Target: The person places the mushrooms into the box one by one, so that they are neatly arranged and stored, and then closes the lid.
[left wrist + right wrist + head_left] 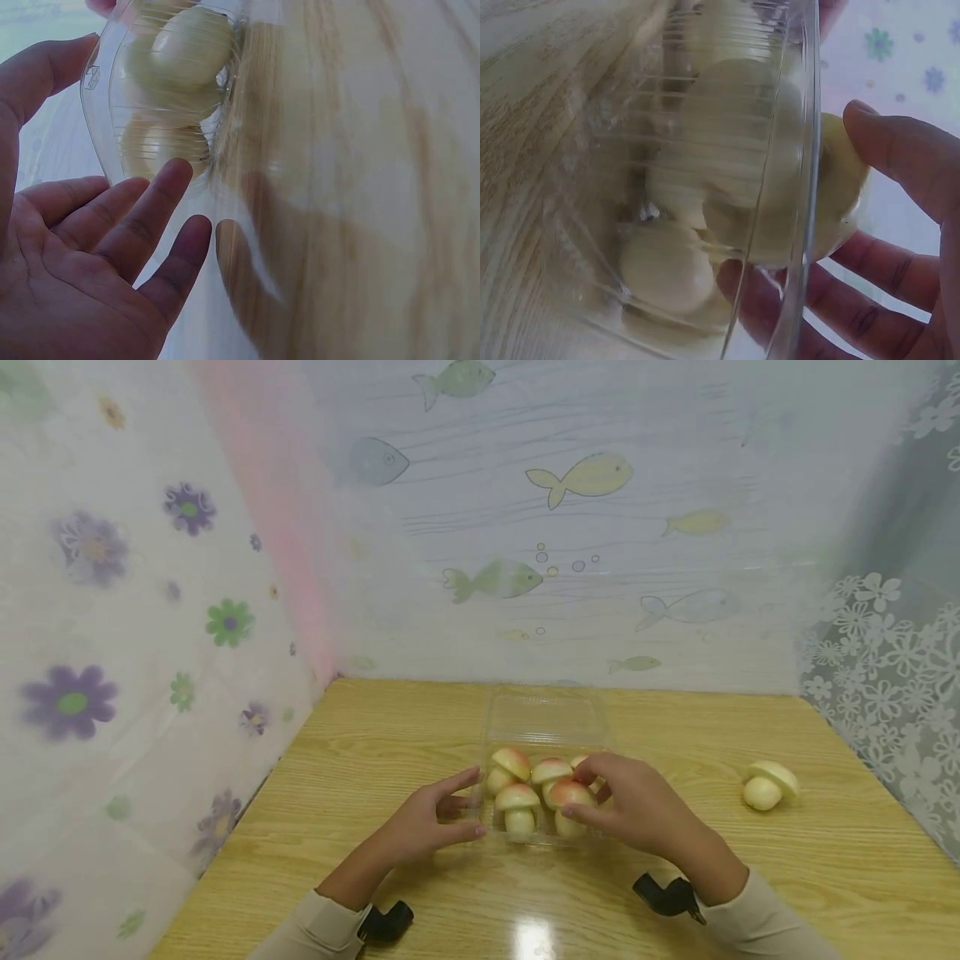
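Observation:
A clear plastic clamshell box (543,716) stands on the table with its lid raised at the back. Several mushroom-shaped pieces sit inside, cream with reddish caps, among them a front-left mushroom (517,806). My right hand (637,802) reaches over the box's right side and holds a toy mushroom (840,180) between thumb and fingers, at the front right of the box. At the left wall, my left hand (427,818) spreads its fingers (142,217) beside the box, its thumb near the rim; whether it touches the plastic is hard to tell.
Another mushroom (768,785), pale cream, lies tipped on the wooden table (375,727) to the right. Fish-patterned sheeting (480,510) hangs behind the table, and a flowered sheet (142,635) borders its left side. Black wrist devices (663,893) are strapped near both cuffs.

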`<control>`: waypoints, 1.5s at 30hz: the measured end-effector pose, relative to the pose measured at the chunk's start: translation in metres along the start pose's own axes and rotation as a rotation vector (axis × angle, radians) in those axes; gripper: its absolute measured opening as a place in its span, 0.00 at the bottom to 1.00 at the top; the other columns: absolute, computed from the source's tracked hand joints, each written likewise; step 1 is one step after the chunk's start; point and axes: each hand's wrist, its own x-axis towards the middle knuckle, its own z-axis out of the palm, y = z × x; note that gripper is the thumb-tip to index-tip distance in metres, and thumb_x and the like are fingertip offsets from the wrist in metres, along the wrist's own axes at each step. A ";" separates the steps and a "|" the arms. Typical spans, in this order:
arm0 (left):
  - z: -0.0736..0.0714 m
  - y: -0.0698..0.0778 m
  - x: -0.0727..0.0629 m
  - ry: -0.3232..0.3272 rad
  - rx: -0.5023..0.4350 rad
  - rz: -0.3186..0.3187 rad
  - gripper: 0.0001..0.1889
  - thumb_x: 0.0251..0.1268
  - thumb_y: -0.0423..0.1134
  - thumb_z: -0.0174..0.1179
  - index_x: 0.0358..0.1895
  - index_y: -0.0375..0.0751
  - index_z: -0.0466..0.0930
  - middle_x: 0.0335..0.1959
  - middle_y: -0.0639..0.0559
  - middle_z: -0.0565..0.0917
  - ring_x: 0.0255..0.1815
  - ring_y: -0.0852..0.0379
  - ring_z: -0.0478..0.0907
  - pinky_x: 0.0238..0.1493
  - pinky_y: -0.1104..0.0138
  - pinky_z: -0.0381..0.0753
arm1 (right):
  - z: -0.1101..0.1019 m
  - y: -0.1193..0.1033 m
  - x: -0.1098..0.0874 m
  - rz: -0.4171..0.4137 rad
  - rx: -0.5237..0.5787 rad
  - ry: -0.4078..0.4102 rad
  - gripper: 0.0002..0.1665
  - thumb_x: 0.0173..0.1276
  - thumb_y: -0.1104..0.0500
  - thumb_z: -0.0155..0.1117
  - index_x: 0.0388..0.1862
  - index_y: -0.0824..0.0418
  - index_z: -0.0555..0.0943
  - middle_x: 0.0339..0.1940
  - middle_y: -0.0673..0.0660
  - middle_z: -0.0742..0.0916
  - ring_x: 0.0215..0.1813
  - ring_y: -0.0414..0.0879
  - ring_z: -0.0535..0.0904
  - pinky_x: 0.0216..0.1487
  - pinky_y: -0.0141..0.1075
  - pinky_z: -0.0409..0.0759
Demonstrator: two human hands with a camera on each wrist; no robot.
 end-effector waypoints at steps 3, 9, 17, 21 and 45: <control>0.000 0.000 0.000 0.001 0.001 -0.002 0.46 0.68 0.48 0.71 0.84 0.50 0.54 0.82 0.53 0.64 0.73 0.48 0.75 0.70 0.50 0.77 | 0.002 -0.001 0.000 -0.014 -0.010 0.007 0.26 0.63 0.37 0.77 0.50 0.51 0.85 0.47 0.44 0.87 0.37 0.34 0.84 0.38 0.32 0.84; 0.000 0.001 -0.001 -0.003 -0.005 -0.012 0.47 0.68 0.49 0.71 0.84 0.51 0.54 0.82 0.53 0.63 0.73 0.48 0.75 0.71 0.49 0.77 | 0.006 -0.002 -0.001 -0.032 -0.046 -0.023 0.22 0.61 0.37 0.78 0.46 0.47 0.85 0.44 0.41 0.86 0.38 0.39 0.85 0.38 0.32 0.82; -0.001 0.000 -0.001 -0.004 -0.010 -0.011 0.46 0.68 0.49 0.71 0.84 0.51 0.54 0.82 0.52 0.63 0.73 0.48 0.75 0.71 0.48 0.77 | 0.009 -0.001 -0.003 -0.070 -0.068 -0.021 0.22 0.62 0.36 0.76 0.47 0.46 0.85 0.41 0.41 0.85 0.39 0.41 0.85 0.38 0.32 0.82; 0.000 0.000 -0.001 -0.004 -0.014 -0.010 0.46 0.68 0.49 0.71 0.84 0.51 0.54 0.82 0.52 0.63 0.73 0.48 0.75 0.71 0.48 0.76 | 0.010 -0.001 -0.003 -0.065 -0.071 -0.028 0.22 0.62 0.38 0.77 0.49 0.47 0.86 0.42 0.42 0.86 0.39 0.41 0.85 0.38 0.32 0.83; 0.001 -0.002 0.000 -0.001 -0.008 -0.013 0.46 0.68 0.49 0.71 0.84 0.53 0.54 0.82 0.54 0.63 0.73 0.49 0.75 0.71 0.49 0.76 | 0.021 0.003 0.000 -0.116 -0.183 0.021 0.28 0.57 0.43 0.82 0.53 0.54 0.88 0.39 0.45 0.86 0.32 0.35 0.79 0.31 0.28 0.77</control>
